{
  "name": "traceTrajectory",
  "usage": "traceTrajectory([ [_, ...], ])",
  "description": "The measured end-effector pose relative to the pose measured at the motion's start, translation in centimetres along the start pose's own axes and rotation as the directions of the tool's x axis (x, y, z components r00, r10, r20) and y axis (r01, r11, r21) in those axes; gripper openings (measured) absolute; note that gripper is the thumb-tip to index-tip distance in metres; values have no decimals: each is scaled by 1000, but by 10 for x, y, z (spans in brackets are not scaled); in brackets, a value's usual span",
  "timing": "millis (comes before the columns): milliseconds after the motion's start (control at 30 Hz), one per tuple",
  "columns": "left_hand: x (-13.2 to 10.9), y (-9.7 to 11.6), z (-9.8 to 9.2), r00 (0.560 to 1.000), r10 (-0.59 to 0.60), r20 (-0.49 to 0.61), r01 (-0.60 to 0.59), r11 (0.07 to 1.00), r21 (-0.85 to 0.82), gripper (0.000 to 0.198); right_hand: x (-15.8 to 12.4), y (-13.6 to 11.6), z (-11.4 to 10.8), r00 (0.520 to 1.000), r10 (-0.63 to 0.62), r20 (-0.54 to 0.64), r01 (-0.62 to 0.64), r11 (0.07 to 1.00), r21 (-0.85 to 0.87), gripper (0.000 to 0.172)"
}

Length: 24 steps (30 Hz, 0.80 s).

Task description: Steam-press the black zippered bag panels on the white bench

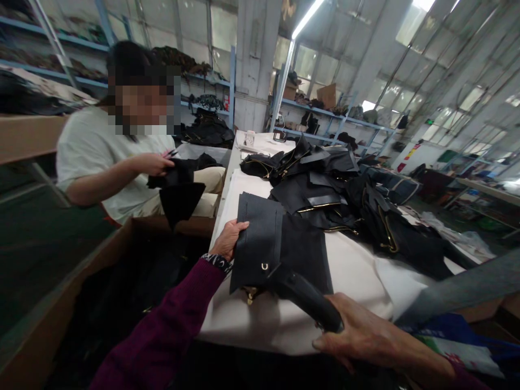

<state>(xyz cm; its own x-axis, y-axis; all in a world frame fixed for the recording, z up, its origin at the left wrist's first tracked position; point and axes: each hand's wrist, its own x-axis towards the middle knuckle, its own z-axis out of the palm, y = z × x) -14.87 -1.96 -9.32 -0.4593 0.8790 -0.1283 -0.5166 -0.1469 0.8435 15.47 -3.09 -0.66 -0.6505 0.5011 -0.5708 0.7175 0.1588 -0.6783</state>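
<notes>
Beyond the white table (349,257), shelves (353,119) are standing; my left hand (228,238) is gripping a panel (259,227), my right hand (351,329) a tool (311,298).

Purple sleeves (162,327), patterned black-and-white cuff (219,262)

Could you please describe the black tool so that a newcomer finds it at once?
On the white-covered table, look to the near edge, where the right hand is. It grips the black tool, whose front end is over a flat black piece. Unlike the heaped black pieces behind, it has a thick, curved handle.
</notes>
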Motion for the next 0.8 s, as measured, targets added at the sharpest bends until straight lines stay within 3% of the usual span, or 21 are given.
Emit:
traceTrajectory([
  [300, -4, 3, 8, 1000, 14, 22, -13, 1000, -20, 21, 3, -3, -2, 999, 11, -38, -14, 996, -88, 40],
  [533, 1, -7, 8, 998, -51, 28, 51, 999, 4, 14, 22, -17, -5, 999, -43, 3, 43, 982, -181, 27],
  [667, 11, -15, -3, 996, -88, 6, 88, 996, 19, 14, 16, -21, -11, 999, -24, -43, 15, 979, -204, 39],
  [800, 21, -21, -21, 993, -116, -25, 116, 993, 17, 15, -8, 5, -15, 988, -26, -151, -4, 981, -196, 43],
])
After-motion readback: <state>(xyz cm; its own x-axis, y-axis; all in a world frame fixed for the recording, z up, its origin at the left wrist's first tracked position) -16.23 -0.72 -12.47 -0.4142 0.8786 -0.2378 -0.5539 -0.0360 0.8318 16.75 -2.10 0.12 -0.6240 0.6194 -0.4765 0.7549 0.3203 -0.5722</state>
